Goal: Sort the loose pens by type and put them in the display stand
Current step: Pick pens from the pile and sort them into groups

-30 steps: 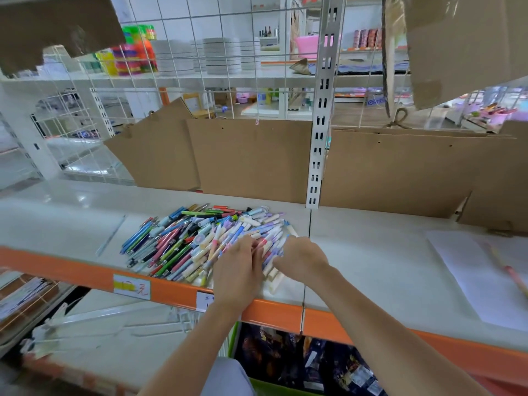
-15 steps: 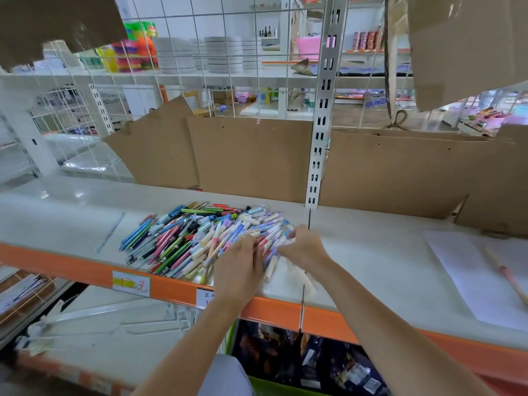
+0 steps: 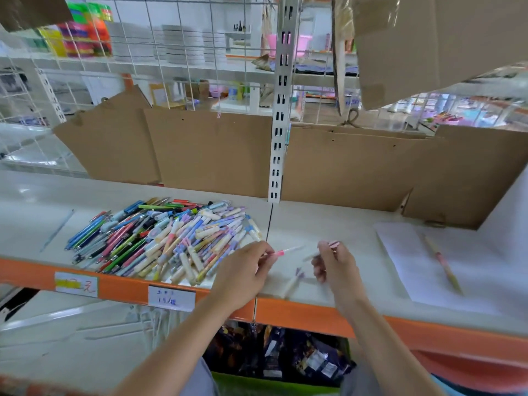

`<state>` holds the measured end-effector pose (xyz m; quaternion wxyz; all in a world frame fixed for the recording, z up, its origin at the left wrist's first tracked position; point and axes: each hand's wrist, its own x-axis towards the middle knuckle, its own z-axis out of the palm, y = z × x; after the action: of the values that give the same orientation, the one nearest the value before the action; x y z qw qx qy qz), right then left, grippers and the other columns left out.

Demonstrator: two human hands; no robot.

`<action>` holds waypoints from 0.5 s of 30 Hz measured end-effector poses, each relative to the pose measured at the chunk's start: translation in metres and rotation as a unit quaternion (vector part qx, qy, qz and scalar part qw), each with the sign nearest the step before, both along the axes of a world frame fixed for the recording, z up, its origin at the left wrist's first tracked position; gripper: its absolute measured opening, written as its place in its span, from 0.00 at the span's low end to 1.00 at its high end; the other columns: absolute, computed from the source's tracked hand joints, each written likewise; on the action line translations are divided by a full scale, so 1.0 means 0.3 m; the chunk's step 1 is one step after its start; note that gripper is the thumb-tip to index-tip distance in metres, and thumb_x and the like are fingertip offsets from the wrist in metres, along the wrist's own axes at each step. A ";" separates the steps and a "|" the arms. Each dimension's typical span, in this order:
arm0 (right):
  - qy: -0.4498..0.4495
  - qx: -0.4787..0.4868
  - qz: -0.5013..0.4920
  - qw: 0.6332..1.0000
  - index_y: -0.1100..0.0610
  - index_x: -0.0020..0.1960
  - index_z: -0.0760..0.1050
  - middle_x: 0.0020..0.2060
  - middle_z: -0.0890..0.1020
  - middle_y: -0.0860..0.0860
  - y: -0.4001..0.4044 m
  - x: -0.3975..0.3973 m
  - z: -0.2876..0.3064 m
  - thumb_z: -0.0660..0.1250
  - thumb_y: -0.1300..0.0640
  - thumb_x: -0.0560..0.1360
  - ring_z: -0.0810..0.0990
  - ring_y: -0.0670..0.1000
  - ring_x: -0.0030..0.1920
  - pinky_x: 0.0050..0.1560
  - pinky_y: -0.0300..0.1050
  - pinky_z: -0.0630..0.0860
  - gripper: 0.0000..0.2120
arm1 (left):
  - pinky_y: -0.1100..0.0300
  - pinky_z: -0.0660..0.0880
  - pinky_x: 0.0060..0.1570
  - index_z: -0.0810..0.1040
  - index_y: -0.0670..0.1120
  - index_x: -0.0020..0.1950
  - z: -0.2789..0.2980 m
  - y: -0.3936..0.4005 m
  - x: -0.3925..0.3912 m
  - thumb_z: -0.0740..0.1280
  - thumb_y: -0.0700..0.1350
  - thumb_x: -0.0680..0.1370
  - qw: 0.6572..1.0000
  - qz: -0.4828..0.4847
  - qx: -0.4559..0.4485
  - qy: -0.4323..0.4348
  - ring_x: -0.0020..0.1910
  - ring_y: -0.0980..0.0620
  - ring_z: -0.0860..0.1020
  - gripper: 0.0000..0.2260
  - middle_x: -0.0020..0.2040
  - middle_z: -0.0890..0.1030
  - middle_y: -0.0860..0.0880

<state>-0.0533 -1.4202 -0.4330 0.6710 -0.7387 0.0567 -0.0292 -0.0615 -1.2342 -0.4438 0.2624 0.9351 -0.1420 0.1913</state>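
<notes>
A heap of loose pens (image 3: 163,238) in many colours lies on the white shelf (image 3: 328,224), left of the shelf seam. My left hand (image 3: 245,270) pinches a pink and white pen (image 3: 285,250) just right of the heap. My right hand (image 3: 334,267) is over the shelf to the right of the seam and holds a pink-tipped pen (image 3: 331,244). A blurred pale pen (image 3: 293,282) lies below and between the hands. No display stand is in view.
A white paper sheet (image 3: 414,267) with one long pen (image 3: 443,261) on it lies at the right. Brown cardboard (image 3: 214,152) lines the back of the shelf. A slotted metal upright (image 3: 281,110) rises behind the seam. The orange shelf edge (image 3: 128,287) carries paper labels.
Both hands have left the heap's right edge and moved to the right and apart. Each now has a pen in its fingers. The camera has tilted slightly.
</notes>
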 end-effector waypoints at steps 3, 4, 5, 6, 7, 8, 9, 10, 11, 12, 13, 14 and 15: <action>0.005 0.126 -0.008 0.992 0.60 0.45 0.72 0.31 0.73 0.53 -0.012 -0.003 0.003 0.58 0.60 0.80 0.69 0.47 0.28 0.28 0.39 0.65 0.08 | 0.64 0.70 0.31 0.79 0.48 0.52 -0.011 0.011 -0.010 0.60 0.55 0.79 1.000 -0.013 -0.012 -0.015 0.33 0.59 0.74 0.13 0.39 0.77 0.57; 0.005 0.161 -0.008 0.987 0.60 0.44 0.73 0.30 0.74 0.53 -0.016 -0.006 0.008 0.58 0.60 0.80 0.69 0.48 0.28 0.29 0.40 0.65 0.08 | 0.63 0.70 0.31 0.79 0.48 0.51 -0.010 0.013 -0.014 0.59 0.55 0.79 1.000 -0.017 -0.015 -0.016 0.32 0.58 0.75 0.14 0.38 0.77 0.57; 0.005 0.182 -0.006 0.983 0.60 0.44 0.74 0.30 0.74 0.52 -0.017 -0.010 0.014 0.58 0.61 0.80 0.70 0.47 0.28 0.30 0.40 0.65 0.08 | 0.62 0.70 0.30 0.78 0.48 0.50 -0.008 0.012 -0.018 0.58 0.56 0.79 1.000 -0.020 -0.013 -0.014 0.32 0.58 0.74 0.15 0.37 0.76 0.58; 0.002 0.197 -0.006 0.980 0.60 0.44 0.74 0.29 0.74 0.52 -0.017 -0.014 0.017 0.59 0.61 0.80 0.71 0.47 0.29 0.31 0.40 0.66 0.09 | 0.61 0.69 0.30 0.77 0.49 0.50 -0.007 0.011 -0.021 0.57 0.56 0.79 1.000 -0.023 -0.008 -0.008 0.31 0.57 0.73 0.15 0.36 0.75 0.58; -0.003 0.212 -0.009 0.977 0.61 0.43 0.74 0.29 0.74 0.52 -0.016 -0.017 0.021 0.58 0.62 0.80 0.71 0.47 0.29 0.32 0.40 0.67 0.09 | 0.61 0.68 0.29 0.77 0.49 0.50 -0.008 0.009 -0.023 0.57 0.56 0.79 1.000 -0.025 -0.002 -0.003 0.30 0.57 0.73 0.14 0.34 0.73 0.59; -0.008 0.230 -0.016 0.973 0.61 0.43 0.74 0.29 0.74 0.52 -0.016 -0.019 0.022 0.58 0.62 0.80 0.71 0.46 0.29 0.31 0.39 0.67 0.09 | 0.62 0.67 0.29 0.76 0.49 0.49 -0.009 0.008 -0.024 0.58 0.55 0.80 1.000 -0.025 0.003 -0.001 0.30 0.56 0.72 0.13 0.33 0.72 0.59; -0.012 0.247 -0.027 0.968 0.61 0.43 0.74 0.30 0.74 0.52 -0.018 -0.020 0.023 0.58 0.62 0.81 0.71 0.46 0.28 0.31 0.37 0.68 0.09 | 0.63 0.66 0.28 0.76 0.49 0.49 -0.010 0.008 -0.025 0.58 0.55 0.80 1.000 -0.026 0.007 -0.002 0.29 0.56 0.72 0.12 0.33 0.71 0.60; -0.013 0.257 -0.038 0.965 0.60 0.43 0.73 0.30 0.74 0.52 -0.021 -0.021 0.025 0.58 0.62 0.81 0.71 0.46 0.28 0.30 0.36 0.68 0.09 | 0.64 0.64 0.27 0.76 0.49 0.49 -0.009 0.008 -0.025 0.58 0.55 0.80 1.000 -0.026 0.008 -0.002 0.29 0.56 0.71 0.12 0.32 0.70 0.60; -0.012 0.260 -0.042 0.965 0.60 0.43 0.73 0.30 0.74 0.52 -0.023 -0.021 0.026 0.57 0.62 0.81 0.71 0.45 0.27 0.30 0.36 0.67 0.09 | 0.65 0.63 0.27 0.76 0.49 0.49 -0.008 0.009 -0.025 0.59 0.54 0.80 1.000 -0.028 0.009 -0.001 0.28 0.57 0.71 0.11 0.32 0.70 0.60; -0.010 0.256 -0.037 0.966 0.60 0.43 0.73 0.30 0.74 0.52 -0.025 -0.022 0.026 0.57 0.62 0.81 0.71 0.45 0.27 0.30 0.36 0.67 0.10 | 0.66 0.62 0.27 0.76 0.49 0.49 -0.009 0.011 -0.024 0.59 0.54 0.80 0.999 -0.031 0.008 0.000 0.28 0.58 0.70 0.11 0.32 0.70 0.61; -0.005 0.247 -0.019 0.969 0.60 0.43 0.74 0.30 0.74 0.52 -0.024 -0.022 0.025 0.58 0.62 0.81 0.71 0.45 0.28 0.31 0.37 0.67 0.09 | 0.66 0.62 0.27 0.76 0.49 0.49 -0.011 0.012 -0.024 0.59 0.53 0.80 0.999 -0.037 0.008 0.001 0.28 0.59 0.70 0.10 0.32 0.69 0.61; 0.001 0.229 0.015 0.973 0.61 0.44 0.74 0.30 0.74 0.52 -0.022 -0.024 0.023 0.58 0.62 0.80 0.71 0.46 0.28 0.31 0.38 0.66 0.09 | 0.66 0.62 0.27 0.76 0.49 0.49 -0.012 0.013 -0.024 0.59 0.53 0.80 0.999 -0.045 0.011 0.001 0.28 0.59 0.69 0.10 0.32 0.69 0.62; 0.009 0.198 0.059 0.978 0.61 0.45 0.75 0.31 0.75 0.53 -0.018 -0.026 0.022 0.59 0.62 0.80 0.72 0.46 0.29 0.31 0.39 0.66 0.08 | 0.65 0.63 0.27 0.76 0.49 0.49 -0.015 0.013 -0.025 0.58 0.54 0.80 0.998 -0.055 0.016 -0.001 0.28 0.59 0.69 0.11 0.33 0.68 0.62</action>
<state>-0.0610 -1.4258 -0.4264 0.8041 -0.5934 0.0237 0.0288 -0.0690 -1.2302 -0.4484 0.2573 0.9298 -0.1962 0.1755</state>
